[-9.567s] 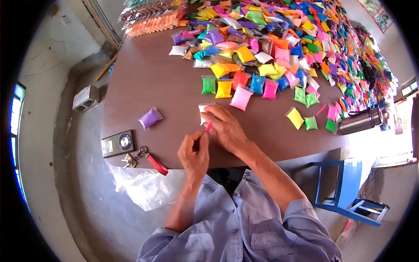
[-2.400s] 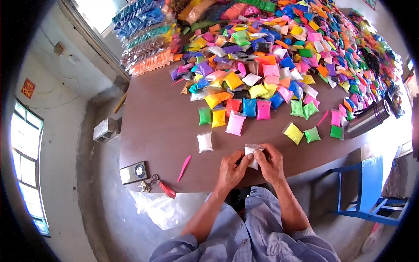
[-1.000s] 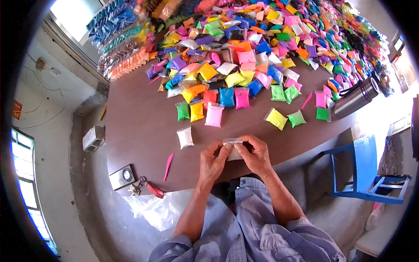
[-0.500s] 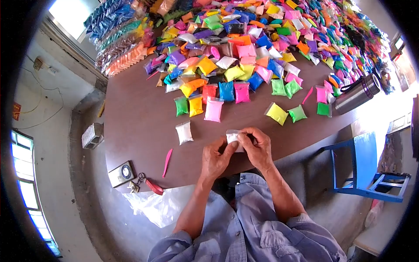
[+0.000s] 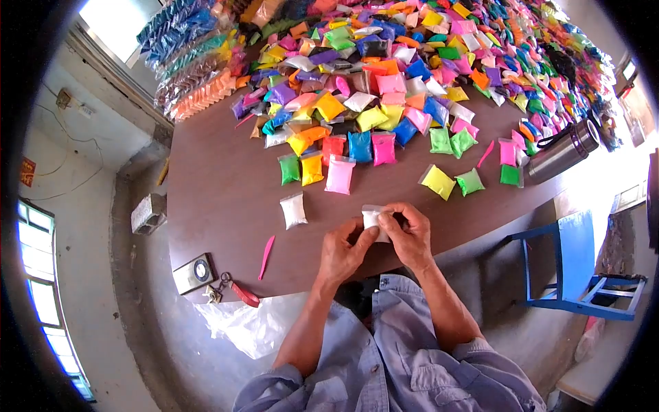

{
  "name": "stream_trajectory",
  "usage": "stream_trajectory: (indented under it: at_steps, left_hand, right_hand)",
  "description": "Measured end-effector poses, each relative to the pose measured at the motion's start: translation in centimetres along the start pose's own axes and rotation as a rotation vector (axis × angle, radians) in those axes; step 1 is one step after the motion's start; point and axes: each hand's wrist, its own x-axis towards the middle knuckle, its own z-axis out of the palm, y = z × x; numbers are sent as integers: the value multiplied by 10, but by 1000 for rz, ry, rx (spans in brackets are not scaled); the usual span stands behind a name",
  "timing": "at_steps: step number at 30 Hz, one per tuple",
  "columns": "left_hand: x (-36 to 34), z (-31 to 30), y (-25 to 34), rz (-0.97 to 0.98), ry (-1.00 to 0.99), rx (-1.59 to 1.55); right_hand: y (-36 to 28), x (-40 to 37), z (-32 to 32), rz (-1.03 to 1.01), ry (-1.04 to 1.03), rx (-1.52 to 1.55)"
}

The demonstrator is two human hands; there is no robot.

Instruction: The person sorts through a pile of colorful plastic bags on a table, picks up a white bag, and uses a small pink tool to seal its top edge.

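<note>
Both hands meet over the table's near edge around a small clear packet of white material [image 5: 371,217]. My left hand [image 5: 343,253] pinches its left side with thumb and fingers. On the other side my right hand [image 5: 410,237] grips it, thumb across the front. The packet's clear top edge sticks up between the hands; its lower part is mostly hidden by fingers. Another white packet [image 5: 294,211] lies on the table to the left. Beyond it are a pink packet [image 5: 340,174], a yellow packet [image 5: 437,181] and a green packet [image 5: 470,182].
A large heap of coloured packets [image 5: 391,82] covers the back of the brown table [image 5: 226,178]. A pink plastic knife [image 5: 266,257], keys with a red holder [image 5: 241,293] and a scale-like device [image 5: 195,272] lie front left. A steel flask [image 5: 564,150] and blue chair [image 5: 575,254] are right.
The whole view has shifted slightly, with the table things a little right and lower. Both hands still hold the white packet, with fingers moved only slightly.
</note>
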Motion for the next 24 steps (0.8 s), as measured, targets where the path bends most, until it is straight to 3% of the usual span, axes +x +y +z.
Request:
stream_trajectory:
  at_steps: [8,14,21,24]
  left_hand:
    - [1,-2,-6,34,46,41]
    - [1,3,1,28,-3,-157]
    - [0,-2,-13,-54,34,19]
    - [-1,-2,-3,-57,4,-30]
  right_hand:
    - [-9,2,1,-49,-78,-68]
    - [1,2,-2,24,36,143]
    - [-4,4,-1,52,-61,14]
    - [1,3,-3,15,-79,187]
